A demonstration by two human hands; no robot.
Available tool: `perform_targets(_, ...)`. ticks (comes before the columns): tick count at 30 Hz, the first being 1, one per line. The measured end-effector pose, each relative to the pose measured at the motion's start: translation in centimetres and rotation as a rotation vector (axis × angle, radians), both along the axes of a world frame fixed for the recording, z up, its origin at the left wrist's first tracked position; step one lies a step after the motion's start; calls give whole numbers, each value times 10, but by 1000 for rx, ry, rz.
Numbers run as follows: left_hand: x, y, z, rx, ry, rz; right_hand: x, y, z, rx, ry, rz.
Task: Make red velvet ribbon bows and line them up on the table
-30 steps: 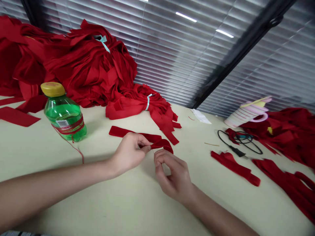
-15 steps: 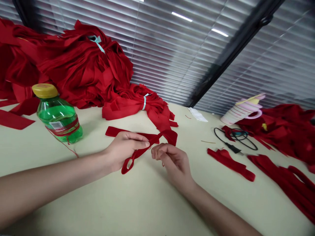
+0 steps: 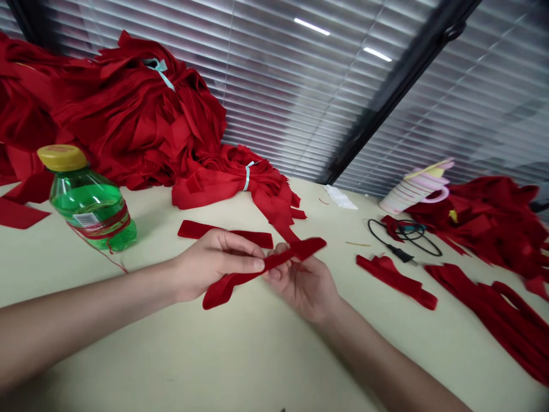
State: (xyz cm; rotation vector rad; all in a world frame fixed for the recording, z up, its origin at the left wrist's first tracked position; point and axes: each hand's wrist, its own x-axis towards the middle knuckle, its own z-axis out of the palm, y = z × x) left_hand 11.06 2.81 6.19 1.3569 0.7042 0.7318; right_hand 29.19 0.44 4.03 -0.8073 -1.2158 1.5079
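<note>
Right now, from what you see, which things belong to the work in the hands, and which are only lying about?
In the work: left hand, right hand, the red fabric strip held between them.

Lying about: green plastic bottle with yellow cap, big red fabric pile, tied bundle of red strips, black cord, pink-and-white roll.

Bare, slender arms cross the frame, the left forearm [image 3: 86,315] narrowing steadily to a slim wrist behind the left hand [image 3: 217,266], which has long, tapering fingers and softly rounded knuckles. Short, neatly trimmed fingernails [image 3: 258,265] cap that hand's fingertips. Just beside the left hand is the right hand [image 3: 304,292], similar in build, with a narrow wrist widening into the smooth, bare right forearm [image 3: 386,360], which runs down to the frame's lower edge.
</note>
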Motion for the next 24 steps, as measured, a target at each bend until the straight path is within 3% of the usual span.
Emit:
perform_targets(5, -9, -3, 15, 435, 271, -282, 4, 3, 0, -26, -110, 171)
perform_targets(7, -8, -7, 14, 595, 380, -295, 6, 1, -1, 39, -184, 186)
perform_targets(10, -3, -12, 6, 741, 517, -208, 8, -4, 0, 215, -328, 151)
perform_targets(18, 3, -9, -11, 821, 675, -24, -1, -18, -10, 887, -691, 53)
perform_targets(24, 6, -9, -7, 817, 683, 86, -7, -24, -11, 1160, -874, -38)
